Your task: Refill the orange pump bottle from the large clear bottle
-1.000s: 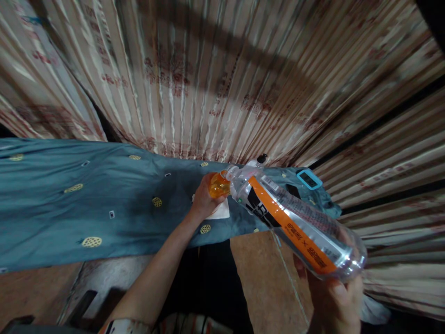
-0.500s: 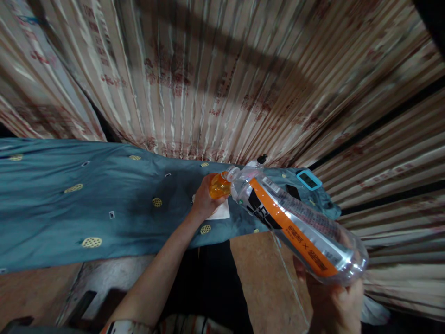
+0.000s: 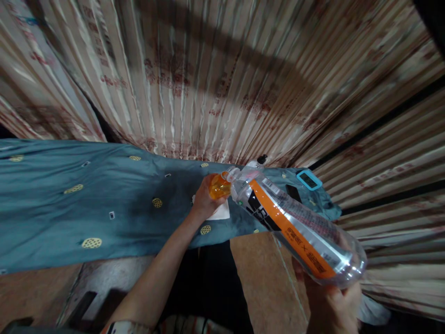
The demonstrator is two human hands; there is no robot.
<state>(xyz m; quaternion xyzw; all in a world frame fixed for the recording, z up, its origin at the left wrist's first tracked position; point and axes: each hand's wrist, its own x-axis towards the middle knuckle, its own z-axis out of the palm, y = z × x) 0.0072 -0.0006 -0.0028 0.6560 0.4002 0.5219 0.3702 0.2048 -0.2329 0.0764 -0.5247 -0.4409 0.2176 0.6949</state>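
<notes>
My left hand [image 3: 205,200] is wrapped round a small orange see-through container [image 3: 219,186] above the blue-green cloth. Its round rim lies beside the mouth of a large clear plastic bottle [image 3: 295,232]; whether the two touch, I cannot tell. The bottle carries an orange, black and silver label and lies tilted, its neck pointing left and its base to the lower right. Near that base, my right hand [image 3: 339,301] grips it from below, with most of the fingers behind the bottle. A white tissue-like piece [image 3: 221,212] shows under my left hand.
The blue-green cloth [image 3: 128,213] with pineapple prints covers a long surface. On its right part lie a light-blue-framed device [image 3: 309,180] and a dark flat object [image 3: 293,192]. A black-topped item [image 3: 261,159] stands behind the bottle. Pleated curtains [image 3: 194,83] hang behind and at right.
The bottle's base and my right hand have shifted very slightly to the left. My left hand and the orange container stay in place.
</notes>
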